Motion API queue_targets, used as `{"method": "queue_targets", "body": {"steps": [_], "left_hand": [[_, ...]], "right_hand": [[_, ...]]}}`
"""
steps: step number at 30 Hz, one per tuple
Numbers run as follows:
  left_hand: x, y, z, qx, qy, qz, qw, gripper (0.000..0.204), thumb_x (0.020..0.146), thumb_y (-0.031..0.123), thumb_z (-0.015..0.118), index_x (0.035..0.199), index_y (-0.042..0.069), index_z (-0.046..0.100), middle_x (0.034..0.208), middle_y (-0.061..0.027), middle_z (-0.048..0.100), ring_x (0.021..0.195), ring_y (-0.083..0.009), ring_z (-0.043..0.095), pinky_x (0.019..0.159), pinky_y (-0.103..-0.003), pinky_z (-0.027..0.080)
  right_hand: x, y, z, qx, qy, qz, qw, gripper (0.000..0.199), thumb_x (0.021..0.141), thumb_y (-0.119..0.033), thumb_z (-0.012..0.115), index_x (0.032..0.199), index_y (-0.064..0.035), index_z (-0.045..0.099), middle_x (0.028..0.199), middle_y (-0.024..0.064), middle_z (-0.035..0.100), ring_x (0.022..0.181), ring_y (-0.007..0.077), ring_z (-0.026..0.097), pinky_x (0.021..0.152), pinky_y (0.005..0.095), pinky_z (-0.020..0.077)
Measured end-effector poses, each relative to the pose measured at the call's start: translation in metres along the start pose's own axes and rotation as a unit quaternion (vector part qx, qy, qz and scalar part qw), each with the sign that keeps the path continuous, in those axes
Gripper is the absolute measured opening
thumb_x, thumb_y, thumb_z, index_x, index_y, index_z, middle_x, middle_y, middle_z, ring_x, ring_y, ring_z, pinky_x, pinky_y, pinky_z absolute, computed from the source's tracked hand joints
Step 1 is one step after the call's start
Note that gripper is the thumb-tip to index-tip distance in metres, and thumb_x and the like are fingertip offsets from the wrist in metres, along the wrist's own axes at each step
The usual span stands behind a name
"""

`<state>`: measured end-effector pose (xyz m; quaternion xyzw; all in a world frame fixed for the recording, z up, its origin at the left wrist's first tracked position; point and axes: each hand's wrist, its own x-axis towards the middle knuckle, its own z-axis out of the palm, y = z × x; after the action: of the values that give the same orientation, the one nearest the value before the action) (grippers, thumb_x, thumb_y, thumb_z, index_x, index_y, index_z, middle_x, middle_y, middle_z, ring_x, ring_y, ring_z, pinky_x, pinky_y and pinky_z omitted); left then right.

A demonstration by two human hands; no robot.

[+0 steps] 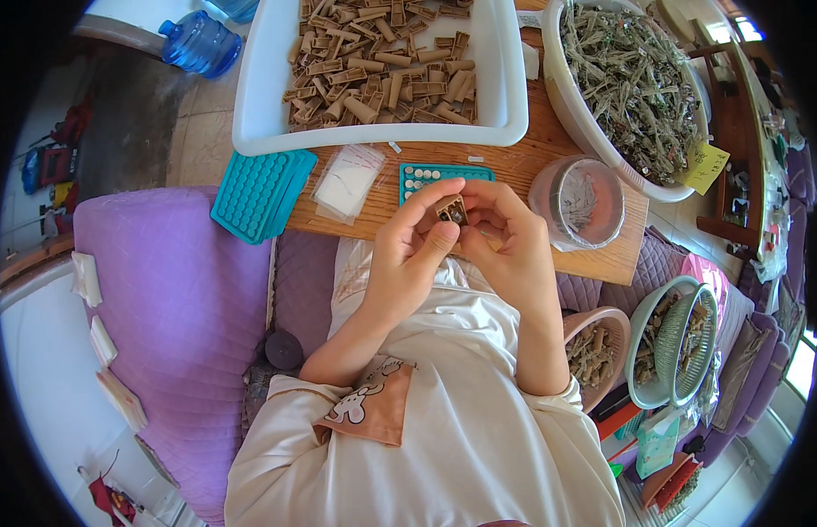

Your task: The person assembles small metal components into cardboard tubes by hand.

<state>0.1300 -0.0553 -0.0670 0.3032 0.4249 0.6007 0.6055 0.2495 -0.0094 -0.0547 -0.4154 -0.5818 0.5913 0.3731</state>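
Note:
Both of my hands meet above the table's near edge, closed on a small brown plastic casing (451,210) with dark, shiny parts inside its open side. My left hand (406,246) grips it with thumb and fingers from the left. From the right, the fingers of my right hand (514,235) press against it, partly hidden behind it. Just beyond the hands lies a teal tray (447,172) with white round pieces in its holes. Similar brown casings (360,109) fill a white plastic tub (250,110) at the far side.
Teal trays (250,206) lie stacked at the left, beside clear plastic bags (349,180). On the right stand a round container (549,198) of pale slivers and a large basin (573,114) of clear wiry parts. Filled baskets (615,329) sit lower right.

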Motion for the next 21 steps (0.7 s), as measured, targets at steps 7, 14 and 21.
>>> {"method": "queue_targets", "body": {"steps": [7, 14, 21], "left_hand": [[-0.001, -0.006, 0.005, -0.057, 0.014, 0.015, 0.998, 0.032, 0.088, 0.008, 0.047, 0.118, 0.0, 0.042, 0.108, -0.0108, 0.053, 0.094, -0.0145, 0.053, 0.082, -0.026, 0.046], [-0.003, -0.005, -0.002, -0.056, 0.031, -0.042, 0.997, 0.032, 0.088, 0.01, 0.047, 0.119, 0.002, 0.042, 0.106, -0.0075, 0.053, 0.091, -0.012, 0.054, 0.079, -0.024, 0.047], [-0.002, -0.007, -0.014, -0.091, 0.004, -0.064, 0.994, 0.038, 0.087, 0.016, 0.049, 0.121, 0.002, 0.039, 0.109, -0.0132, 0.053, 0.097, -0.0208, 0.055, 0.082, -0.033, 0.049]], "right_hand": [[0.001, -0.001, 0.002, -0.105, -0.006, -0.035, 0.994, 0.034, 0.068, 0.007, 0.055, 0.102, 0.0028, 0.052, 0.082, 0.0128, 0.061, 0.076, 0.0186, 0.062, 0.065, 0.0281, 0.0505], [0.003, 0.005, 0.004, -0.097, -0.024, 0.007, 0.995, 0.037, 0.071, 0.005, 0.055, 0.107, 0.0016, 0.049, 0.086, 0.0122, 0.059, 0.073, 0.0173, 0.061, 0.061, 0.0266, 0.0495], [0.004, 0.017, 0.004, 0.175, -0.069, 0.141, 0.972, 0.032, 0.082, 0.001, 0.049, 0.113, 0.0068, 0.046, 0.091, 0.0077, 0.056, 0.082, 0.011, 0.055, 0.07, 0.0237, 0.0479]]}}
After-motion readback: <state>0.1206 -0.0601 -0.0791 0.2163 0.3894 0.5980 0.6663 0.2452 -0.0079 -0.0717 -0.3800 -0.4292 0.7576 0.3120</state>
